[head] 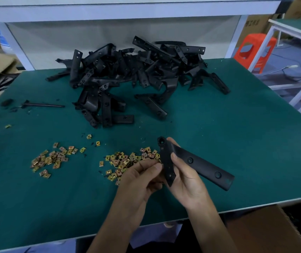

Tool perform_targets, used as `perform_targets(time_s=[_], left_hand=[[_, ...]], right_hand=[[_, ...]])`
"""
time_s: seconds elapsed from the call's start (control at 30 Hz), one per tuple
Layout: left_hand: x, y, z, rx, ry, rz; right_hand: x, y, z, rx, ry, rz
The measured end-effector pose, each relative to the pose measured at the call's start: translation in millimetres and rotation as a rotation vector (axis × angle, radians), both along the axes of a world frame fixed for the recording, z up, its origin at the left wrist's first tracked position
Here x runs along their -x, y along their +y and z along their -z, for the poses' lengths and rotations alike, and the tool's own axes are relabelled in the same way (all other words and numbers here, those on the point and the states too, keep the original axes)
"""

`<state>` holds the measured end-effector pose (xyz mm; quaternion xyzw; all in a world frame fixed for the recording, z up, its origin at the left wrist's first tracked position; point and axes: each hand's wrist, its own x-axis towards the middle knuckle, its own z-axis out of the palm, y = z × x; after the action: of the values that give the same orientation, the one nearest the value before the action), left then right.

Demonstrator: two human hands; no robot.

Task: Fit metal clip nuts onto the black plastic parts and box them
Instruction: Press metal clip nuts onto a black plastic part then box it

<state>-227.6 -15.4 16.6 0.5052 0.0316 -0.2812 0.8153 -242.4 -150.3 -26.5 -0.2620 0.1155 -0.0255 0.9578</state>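
While right hand (186, 178) holds black part (201, 164) | cardboard box (266, 232) contents hidden

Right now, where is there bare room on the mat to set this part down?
Bare mat right of the pile and held part, out to the right edge. Another strip along the near edge, below the left clips. Crowded: the pile at the back, clips across the middle.

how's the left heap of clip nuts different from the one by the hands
The left heap is smaller; the heap by the hands is bigger and wider. The left heap lies clear of both hands; the other is partly hidden behind the left hand. Both are gold-coloured square clips.
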Motion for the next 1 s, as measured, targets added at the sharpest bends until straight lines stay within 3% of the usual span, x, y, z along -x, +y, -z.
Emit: perform_targets(time_s=[0.43,0.73,0.87,1.0], left_hand=[[-4.4,6.6,-0.7,-0.103,-0.034,0.079],[6.0,-8.3,14.2,0.016,0.079,-0.011],[7.6,-17.7,17.7,-0.194,-0.028,0.011],[8.4,-19.9,19.0,-0.495,-0.329,0.013]], right_hand=[[2.0,0.1,-5.2,0.222,-0.055,0.022],[7.2,-4.1,-5.7,0.366,-0.081,0.106],[14.8,-5.9,-3.9,0.511,-0.038,0.178],[21.2,-6.4,2.9,0.487,-0.047,0.253]])
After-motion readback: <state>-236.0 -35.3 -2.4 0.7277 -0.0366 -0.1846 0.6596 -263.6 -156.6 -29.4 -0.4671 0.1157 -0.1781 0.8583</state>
